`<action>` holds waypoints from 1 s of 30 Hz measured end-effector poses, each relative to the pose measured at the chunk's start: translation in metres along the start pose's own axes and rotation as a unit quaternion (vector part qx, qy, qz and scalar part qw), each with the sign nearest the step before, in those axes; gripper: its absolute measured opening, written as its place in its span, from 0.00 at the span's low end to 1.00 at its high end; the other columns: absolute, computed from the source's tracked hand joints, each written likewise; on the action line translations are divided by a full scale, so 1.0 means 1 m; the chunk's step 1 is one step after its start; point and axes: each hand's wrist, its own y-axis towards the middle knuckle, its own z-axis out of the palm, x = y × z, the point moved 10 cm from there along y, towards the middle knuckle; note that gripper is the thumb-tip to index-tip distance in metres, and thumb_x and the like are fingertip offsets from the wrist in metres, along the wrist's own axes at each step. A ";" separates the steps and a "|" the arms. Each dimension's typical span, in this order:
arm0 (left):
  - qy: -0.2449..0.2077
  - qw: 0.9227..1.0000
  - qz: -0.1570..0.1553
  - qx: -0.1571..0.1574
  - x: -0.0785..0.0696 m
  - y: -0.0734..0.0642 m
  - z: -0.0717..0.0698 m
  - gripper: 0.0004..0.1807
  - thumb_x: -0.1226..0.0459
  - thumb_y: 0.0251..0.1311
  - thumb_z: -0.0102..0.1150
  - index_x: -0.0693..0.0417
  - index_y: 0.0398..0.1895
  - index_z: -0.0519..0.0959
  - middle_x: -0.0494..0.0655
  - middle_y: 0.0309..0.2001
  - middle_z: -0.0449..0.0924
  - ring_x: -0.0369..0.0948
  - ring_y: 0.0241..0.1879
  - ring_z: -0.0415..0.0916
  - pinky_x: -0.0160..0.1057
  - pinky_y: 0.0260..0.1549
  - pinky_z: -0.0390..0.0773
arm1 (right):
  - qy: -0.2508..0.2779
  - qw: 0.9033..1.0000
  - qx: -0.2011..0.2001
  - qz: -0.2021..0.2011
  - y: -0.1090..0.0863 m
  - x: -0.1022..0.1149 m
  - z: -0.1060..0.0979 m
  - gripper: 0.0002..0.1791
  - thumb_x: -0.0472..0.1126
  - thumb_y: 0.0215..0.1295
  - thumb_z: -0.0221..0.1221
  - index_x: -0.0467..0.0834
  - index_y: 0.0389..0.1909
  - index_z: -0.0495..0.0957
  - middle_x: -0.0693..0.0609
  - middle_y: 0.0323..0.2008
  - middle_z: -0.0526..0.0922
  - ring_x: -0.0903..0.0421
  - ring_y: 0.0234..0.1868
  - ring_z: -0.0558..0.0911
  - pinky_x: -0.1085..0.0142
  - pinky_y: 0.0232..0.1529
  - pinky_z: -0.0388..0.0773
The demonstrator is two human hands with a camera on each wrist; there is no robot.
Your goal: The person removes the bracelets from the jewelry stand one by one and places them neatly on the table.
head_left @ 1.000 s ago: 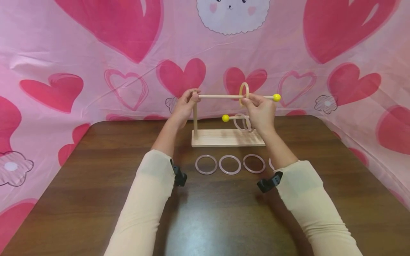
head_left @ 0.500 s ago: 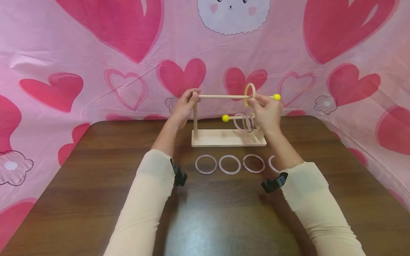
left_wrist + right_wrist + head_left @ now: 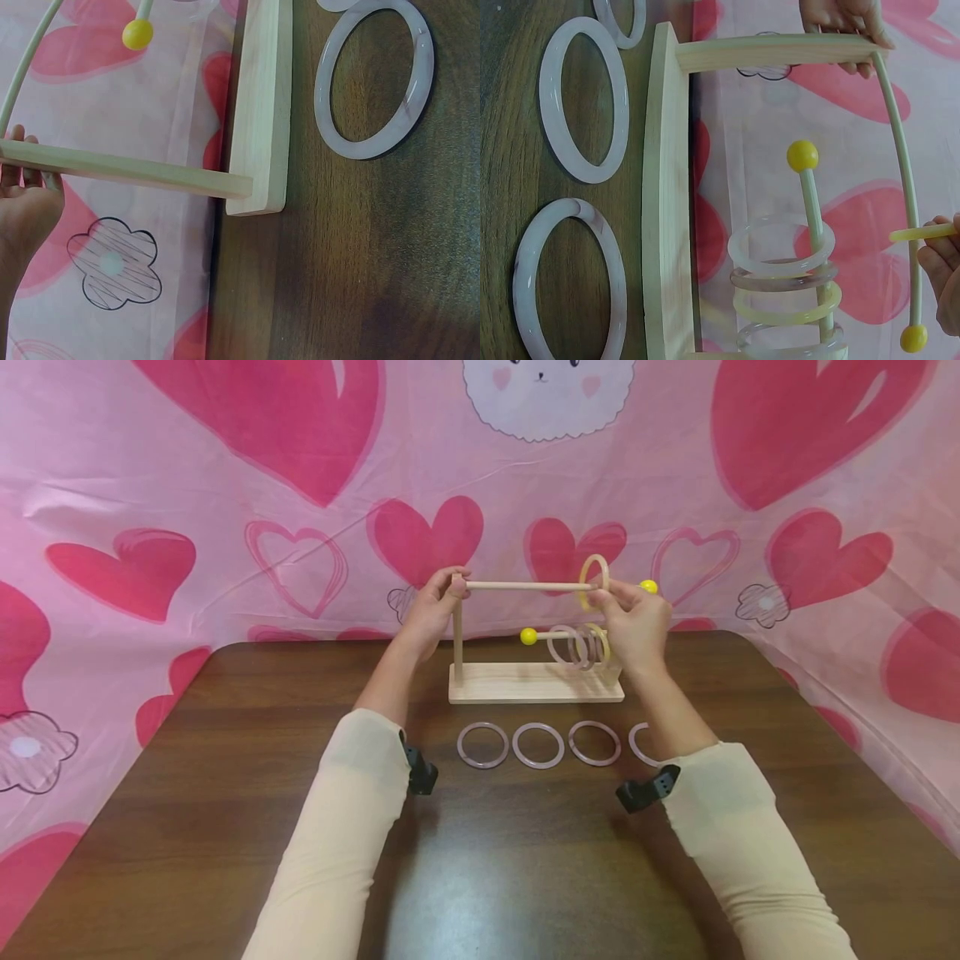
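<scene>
My left hand (image 3: 431,610) grips the top of the left post of a wooden bangle stand (image 3: 536,683), where the upper rod (image 3: 525,586) begins. With thumb and fingers my right hand (image 3: 637,620) pinches a yellow bangle (image 3: 595,560), which appears to be around the upper rod, short of the yellow ball (image 3: 913,338) at its right end. The lower rod (image 3: 810,196) ends in another yellow ball (image 3: 528,637). Several bangles hang on it, among them a whitish one (image 3: 739,251), a brownish one (image 3: 780,285) and a yellow one (image 3: 780,316). My right hand partly hides the right side of the stand.
Several pale lilac bangles lie in a row before the stand, such as the left one (image 3: 483,767) and the middle one (image 3: 538,766). My right forearm covers part of the rightmost (image 3: 636,747). Behind the brown table (image 3: 480,877) hangs a pink heart-print cloth (image 3: 315,460).
My right hand has moved a little to the right along the upper rod with the yellow bangle. More of the bangles on the lower rod now show. The left hand has stayed still.
</scene>
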 end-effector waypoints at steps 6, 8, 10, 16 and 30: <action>-0.001 1.000 0.007 0.003 0.000 0.000 0.001 0.20 0.60 0.67 0.45 0.60 0.58 0.66 0.56 0.55 0.70 0.47 0.53 0.68 0.39 0.56 0.61 | -0.015 1.000 -0.001 0.012 0.000 -0.008 -0.005 0.12 0.37 0.59 0.63 0.35 0.41 0.82 0.41 0.34 0.83 0.71 0.29 0.81 0.80 0.22 0.71; -0.003 1.000 0.010 0.004 -0.001 0.000 0.001 0.19 0.60 0.67 0.45 0.61 0.58 0.66 0.57 0.55 0.69 0.48 0.54 0.68 0.39 0.56 0.61 | -0.024 1.000 -0.003 0.010 0.000 -0.009 -0.007 0.12 0.37 0.59 0.62 0.35 0.41 0.82 0.41 0.35 0.83 0.73 0.29 0.80 0.81 0.24 0.71; -0.005 1.000 0.012 0.004 -0.001 0.000 0.001 0.19 0.61 0.67 0.45 0.61 0.58 0.66 0.57 0.55 0.69 0.49 0.54 0.67 0.39 0.56 0.61 | -0.030 1.000 -0.007 0.004 0.000 -0.009 -0.010 0.11 0.37 0.58 0.63 0.35 0.41 0.82 0.41 0.34 0.83 0.74 0.28 0.79 0.81 0.24 0.71; -0.003 1.000 0.016 0.002 -0.002 0.000 0.002 0.19 0.61 0.68 0.44 0.61 0.58 0.66 0.57 0.52 0.70 0.49 0.53 0.67 0.38 0.55 0.62 | -0.014 1.000 -0.007 0.010 -0.001 -0.013 -0.015 0.11 0.35 0.58 0.63 0.34 0.41 0.82 0.39 0.35 0.82 0.68 0.30 0.82 0.80 0.24 0.73; 0.004 1.000 0.011 0.000 -0.001 -0.001 0.001 0.20 0.60 0.67 0.45 0.60 0.59 0.66 0.57 0.53 0.70 0.47 0.53 0.68 0.39 0.56 0.62 | -0.018 0.999 -0.037 0.031 -0.003 -0.024 -0.028 0.11 0.35 0.59 0.61 0.35 0.42 0.82 0.40 0.34 0.82 0.74 0.27 0.79 0.78 0.28 0.75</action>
